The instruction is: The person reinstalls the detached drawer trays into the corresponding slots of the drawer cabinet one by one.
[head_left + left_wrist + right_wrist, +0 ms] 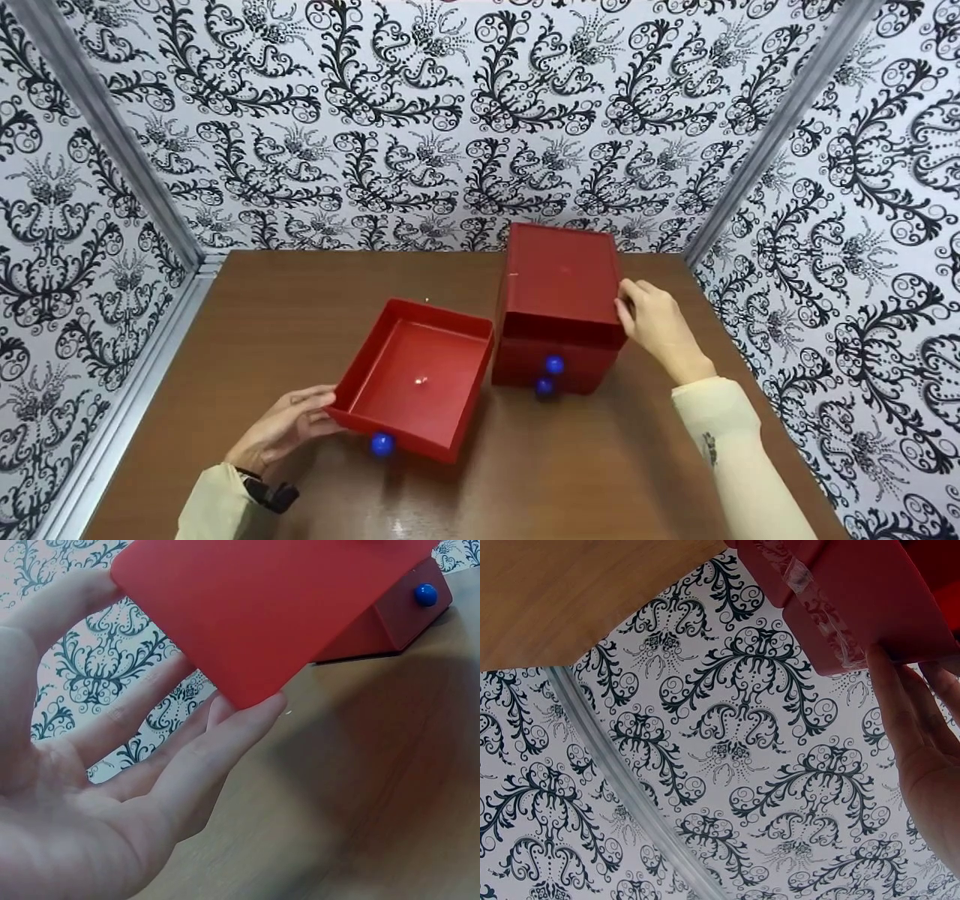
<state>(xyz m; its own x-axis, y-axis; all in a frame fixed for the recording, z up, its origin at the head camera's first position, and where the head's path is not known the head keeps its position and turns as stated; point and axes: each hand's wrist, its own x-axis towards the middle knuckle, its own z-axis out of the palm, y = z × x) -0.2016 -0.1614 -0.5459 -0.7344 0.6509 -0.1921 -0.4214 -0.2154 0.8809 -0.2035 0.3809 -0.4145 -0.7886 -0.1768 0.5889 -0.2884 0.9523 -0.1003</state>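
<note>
A shallow red drawer [442, 390] with a blue knob [382, 444] on its front is held by my left hand [289, 424]. That hand grips its near left corner, and in the left wrist view the fingers [247, 712] lie against the edges. To the right stands a red drawer cabinet [564, 277], its upper slot dark and open above two blue knobs [554, 364]. My right hand [656, 319] holds the cabinet's right front edge. In the right wrist view the thumb lies on the side wall [855, 607] and the other fingers reach around the front edge.
Brown wooden table [300, 300] under everything. Patterned black-and-white walls [420, 112] rise behind and at both sides, with metal corner posts [120, 127]. Clear tape [799, 577] runs down the cabinet's side. A black strap [262, 491] circles the left wrist.
</note>
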